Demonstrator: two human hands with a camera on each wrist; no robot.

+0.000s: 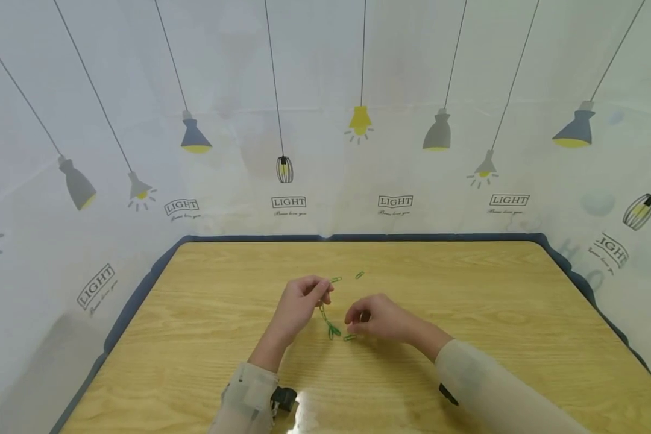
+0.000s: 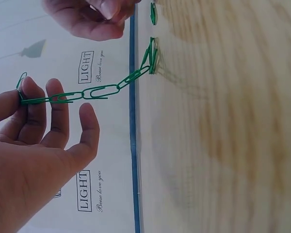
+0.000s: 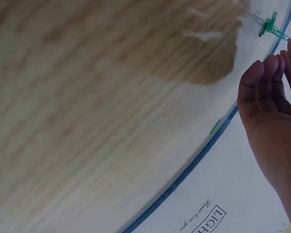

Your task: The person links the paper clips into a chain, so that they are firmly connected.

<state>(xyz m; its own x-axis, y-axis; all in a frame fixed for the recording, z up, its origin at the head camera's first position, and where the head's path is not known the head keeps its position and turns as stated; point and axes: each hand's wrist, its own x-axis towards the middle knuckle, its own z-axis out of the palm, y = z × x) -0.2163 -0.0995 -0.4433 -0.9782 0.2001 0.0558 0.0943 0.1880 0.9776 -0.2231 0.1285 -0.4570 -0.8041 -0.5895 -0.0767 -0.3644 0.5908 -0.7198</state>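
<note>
My left hand [image 1: 302, 301] pinches the upper end of a chain of green paper clips [image 2: 101, 92] between thumb and forefinger. One clip [image 2: 22, 80] sticks out beyond the pinch. From the fingers the chain slants down, and its bunched lower end [image 1: 333, 331] rests on the table. My right hand [image 1: 382, 317] hovers low to the right of the chain, fingers loosely bent, with nothing visible in its grasp. Just below its fingertips lies a loose green paper clip [image 1: 349, 338]. In the right wrist view the fingers [image 3: 264, 80] overlap the area close to the bunched clips [image 3: 267, 25].
Another loose green paper clip [image 1: 360, 275] lies farther back on the wood-grain table [image 1: 466, 271]. A pale wall covering [image 1: 325, 138] printed with lamps rises behind the table, past its dark blue edging [image 1: 434, 237].
</note>
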